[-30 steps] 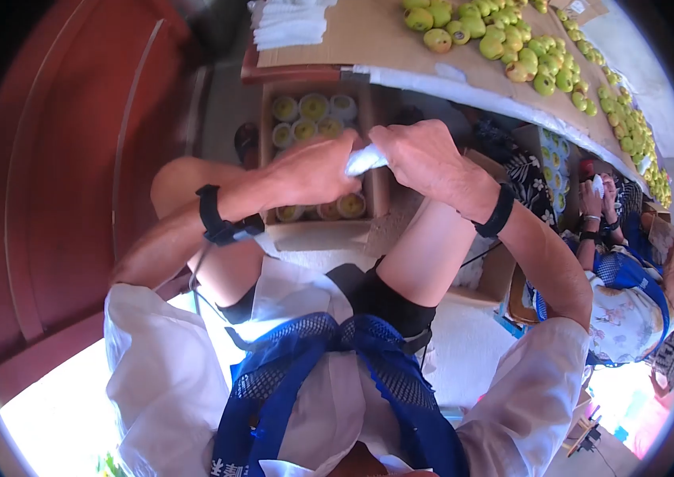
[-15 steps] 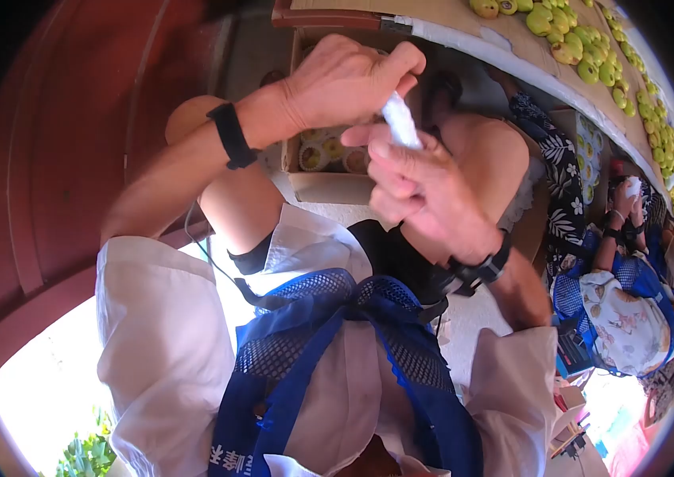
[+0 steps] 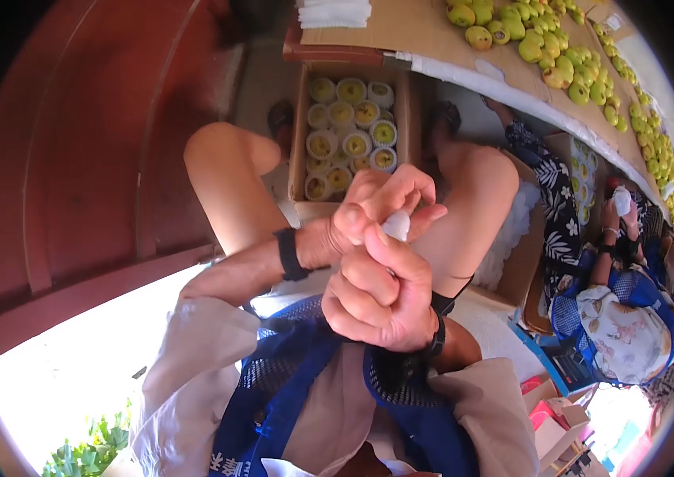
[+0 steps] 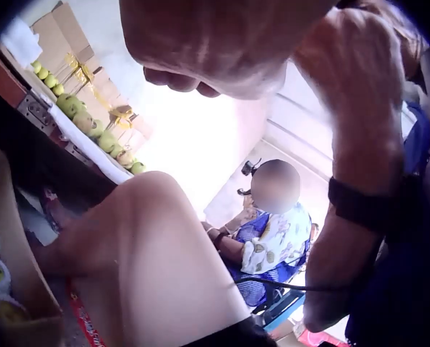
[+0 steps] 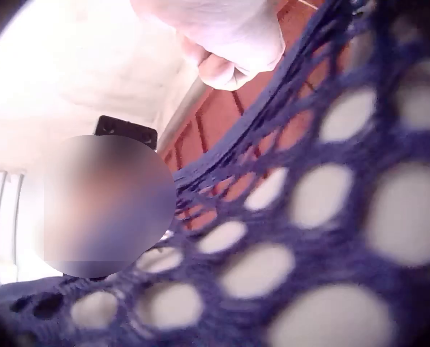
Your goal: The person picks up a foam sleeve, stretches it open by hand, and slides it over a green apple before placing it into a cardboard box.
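Close in front of my chest, above my lap, both hands are bunched together on one white foam net sleeve [image 3: 397, 226]. My right hand [image 3: 379, 296] is fisted round its lower part, fingers curled tight; my left hand [image 3: 379, 200] sits just above, thumb and fingertips pinching the top end. Only a small bit of the white shows between them, rest is hidden in the grip. No fruit in either hand as far as I can tell, so by my read I'm at the sleeve-prep step, nothing wrapped yet this round.

Done so far, judging by layout: cardboard box [image 3: 300, 119] on the floor past my knees already holds rows of sleeved fruit [image 3: 353, 145], looks mostly filled; near end partly hidden by my left hand, can't say if gaps remain. Left to do: lots of loose green fruit [image 3: 547, 48] on the cardboard-covered table [image 3: 400, 32] along its far edge, and a stack of spare sleeves [image 3: 335, 13] at the table's near-left corner. So packing looks well along for this box, far from done overall.

Wrist views add little: the left one shows the underside of my left hand, a knee, the box edge and a seated person beyond; the right one mostly blue mesh.

Vs 0.5 s ago: hands have dropped lower and closer to my body, the sleeve stuck up long between the fingers then, now mostly swallowed in my right fist. Box more exposed now. Vs 1.0 s ago: hands were out over the box w/ sleeve held sideways.
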{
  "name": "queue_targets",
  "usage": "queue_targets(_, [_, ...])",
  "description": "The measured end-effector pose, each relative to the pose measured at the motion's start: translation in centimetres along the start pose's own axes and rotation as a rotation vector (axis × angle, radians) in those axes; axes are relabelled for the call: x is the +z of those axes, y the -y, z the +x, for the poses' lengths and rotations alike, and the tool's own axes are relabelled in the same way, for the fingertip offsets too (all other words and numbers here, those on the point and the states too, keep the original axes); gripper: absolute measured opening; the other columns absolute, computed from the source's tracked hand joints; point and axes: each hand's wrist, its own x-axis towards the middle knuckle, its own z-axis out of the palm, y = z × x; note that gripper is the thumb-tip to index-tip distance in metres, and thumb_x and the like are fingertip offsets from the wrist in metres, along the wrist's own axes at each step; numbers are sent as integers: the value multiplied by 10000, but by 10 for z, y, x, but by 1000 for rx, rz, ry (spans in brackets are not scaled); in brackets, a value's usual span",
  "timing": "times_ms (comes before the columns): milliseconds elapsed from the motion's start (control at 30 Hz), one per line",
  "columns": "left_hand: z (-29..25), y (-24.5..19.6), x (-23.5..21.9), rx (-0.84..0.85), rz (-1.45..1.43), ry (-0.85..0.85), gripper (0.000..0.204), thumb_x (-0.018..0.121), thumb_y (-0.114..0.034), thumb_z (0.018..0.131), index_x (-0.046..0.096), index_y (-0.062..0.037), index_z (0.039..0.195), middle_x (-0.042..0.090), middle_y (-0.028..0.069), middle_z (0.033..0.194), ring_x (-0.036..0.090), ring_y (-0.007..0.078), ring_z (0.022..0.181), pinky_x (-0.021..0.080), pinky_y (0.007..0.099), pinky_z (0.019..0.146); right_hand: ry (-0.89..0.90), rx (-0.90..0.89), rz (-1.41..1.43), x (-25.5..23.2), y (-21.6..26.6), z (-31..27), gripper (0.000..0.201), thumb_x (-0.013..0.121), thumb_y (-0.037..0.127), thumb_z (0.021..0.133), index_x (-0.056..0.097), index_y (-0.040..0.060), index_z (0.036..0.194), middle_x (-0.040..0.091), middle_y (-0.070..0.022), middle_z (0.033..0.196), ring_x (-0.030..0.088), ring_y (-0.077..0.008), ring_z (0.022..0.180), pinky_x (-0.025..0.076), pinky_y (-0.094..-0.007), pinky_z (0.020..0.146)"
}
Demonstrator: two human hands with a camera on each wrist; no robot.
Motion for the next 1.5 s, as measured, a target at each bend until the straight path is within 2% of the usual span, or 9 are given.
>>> queue_targets(267, [-5, -8, 23, 48, -236, -190, 302, 801, -21, 836, 545, -121, 962, 518, 14, 602, 577, 188, 491, 423, 311, 437, 234, -16, 93, 18, 2, 1, 190, 414, 279, 1106, 449, 163, 1253, 229, 72, 446, 219, -74, 299, 245, -249, 352])
queue_targets(433, [15, 1, -16, -39, -189, 140, 313, 802, -97, 837, 517, -111, 964, 589, 70, 636, 612, 302, 525, 454, 378, 462, 147, 44, 18, 9, 17, -15, 213, 444, 270, 1096, 474, 122, 1245, 232, 73, 459, 191, -72, 310, 210, -256, 363])
queue_targets(600, [37, 1, -64, -73, 98, 710, 302, 781, -160, 822, 568, -63, 1013, 674, 153, 748, 666, 371, 655, 492, 450, 567, -567, 361, -547, 12, 64, -44, 164, 672, 182, 990, 540, 109, 1053, 382, 81, 637, 320, -44, 478, 242, -261, 471])
queue_targets(667, [37, -4, -68, -228, 179, 926, 318, 790, -151, 799, 584, -50, 1020, 690, 175, 796, 674, 395, 723, 514, 460, 628, -652, 545, -1308, 21, 90, -39, 226, 681, 262, 991, 566, 77, 1051, 454, 73, 669, 425, -71, 544, 329, -285, 471])
queue_targets(733, [26, 4, -60, -372, 47, 1029, 345, 793, -206, 824, 606, -30, 1054, 716, 135, 843, 707, 350, 770, 518, 470, 691, -229, 108, -2089, -19, 97, -40, 247, 681, 228, 953, 544, 39, 1034, 609, -26, 732, 619, -274, 647, 465, -433, 574])
queue_targets(800, [13, 19, -59, -425, -349, 1013, 377, 800, -228, 837, 610, -35, 1098, 723, 93, 853, 717, 309, 751, 509, 481, 657, -282, 320, -2501, -13, 119, -38, 230, 677, 191, 924, 538, 34, 1018, 663, -89, 789, 665, -380, 732, 496, -498, 635])
queue_targets(933, [39, 27, -85, -993, -672, 1141, 344, 804, -307, 873, 604, -79, 1035, 570, -33, 791, 514, 70, 616, 389, 273, 506, -100, -106, -2850, -4, 138, -8, 217, 664, 122, 834, 540, 76, 1006, 661, -141, 891, 667, -392, 773, 503, -499, 624])
queue_targets(1167, [105, 19, -126, -853, -423, 568, 713, 563, -670, 957, 495, -38, 1279, 520, -14, 840, 451, 34, 669, 319, 191, 522, -230, -575, -2768, 18, 176, 75, 400, 692, 58, 780, 540, 88, 1149, 665, -189, 937, 662, -441, 853, 536, -510, 700])
queue_targets(1500, [219, 120, -172, -259, 624, 154, 404, 648, -375, 975, 590, -36, 1187, 668, 129, 1011, 651, 252, 875, 512, 380, 803, -633, -823, -2157, -3, 270, 153, 525, 696, 95, 887, 505, -4, 1366, 685, -121, 984, 652, -166, 766, 531, -306, 686])
